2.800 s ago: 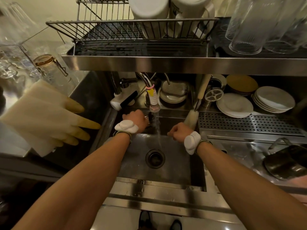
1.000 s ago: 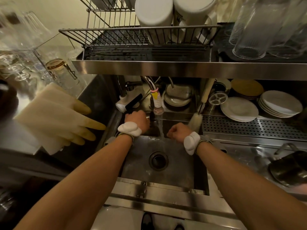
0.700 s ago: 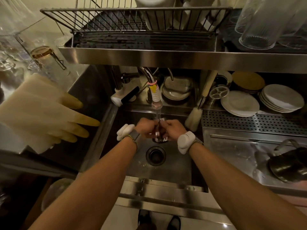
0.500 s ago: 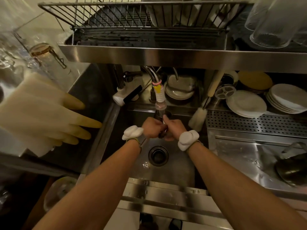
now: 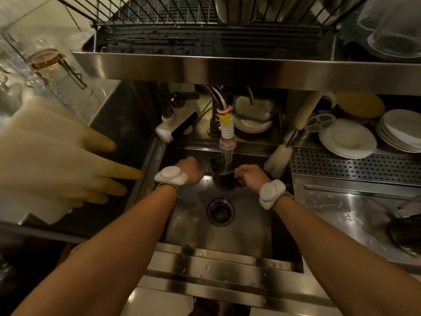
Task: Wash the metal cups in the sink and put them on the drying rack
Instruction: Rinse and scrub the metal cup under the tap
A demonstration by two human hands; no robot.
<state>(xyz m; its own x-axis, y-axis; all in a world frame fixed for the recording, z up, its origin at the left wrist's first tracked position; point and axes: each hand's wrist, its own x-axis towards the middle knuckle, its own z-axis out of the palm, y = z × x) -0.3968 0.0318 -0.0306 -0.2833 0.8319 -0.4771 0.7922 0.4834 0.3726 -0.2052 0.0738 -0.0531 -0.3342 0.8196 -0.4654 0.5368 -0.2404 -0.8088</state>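
Metal cup [image 5: 222,179], rinsing step, under the tap [image 5: 226,131]. Right hand [image 5: 250,176] fingers grip it. Left hand [image 5: 190,171] fingers hidden, state unclear. Next, probably: lift it to the drying rack [image 5: 159,12].

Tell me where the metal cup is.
Head view: the cup is in the sink, centre, under the running tap and above the drain; the right hand holds its right side, the left hand is just left of it.

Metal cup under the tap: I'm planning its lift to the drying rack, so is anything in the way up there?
Yes. The faucet nozzle hangs directly over the metal cup, and the steel shelf juts out above the sink, below the drying rack. White containers fill the rack's right half.
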